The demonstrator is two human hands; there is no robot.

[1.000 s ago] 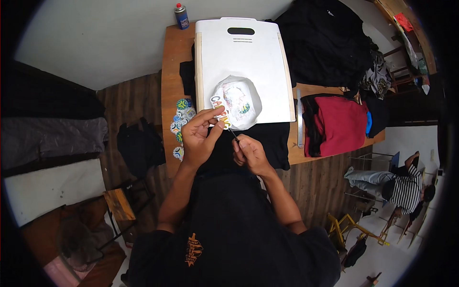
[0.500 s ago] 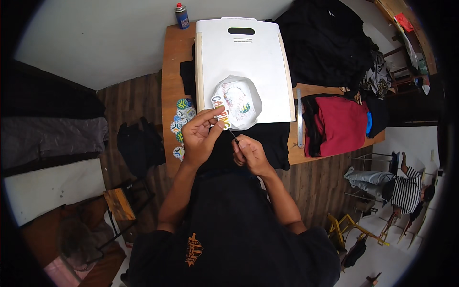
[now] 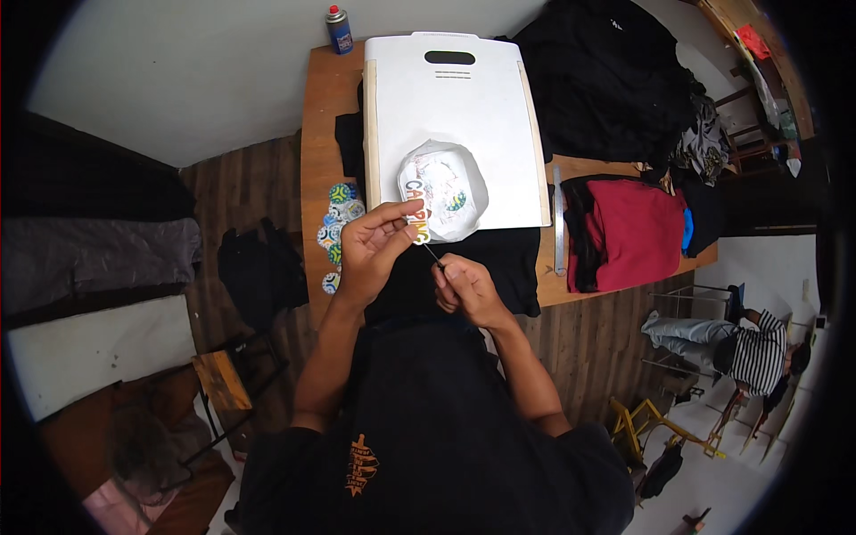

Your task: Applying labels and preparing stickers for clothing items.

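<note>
Fingers first: on the left hand, thumb and forefinger pinch together, no gap beyond the lettered cut-out between them! Bold multicoloured capitals run down it, the middle ones covered by those fingertips. It overlaps the 8 o'clock edge of an open, crumpled white bag on a white slotted panel. Down at 5 o'clock from it, the right hand, fingers curled closely around a slim dark-handled tool, its thin tip aimed at 11, right by the lettering's lower end; touching or just beside, I can't tell! More print: round patterned stickers at 9, a labelled, red-capped can at 11. Forearms climb from 7 and 5 o'clock, converging, flanking a black T-shirt with an orange emblem.
</note>
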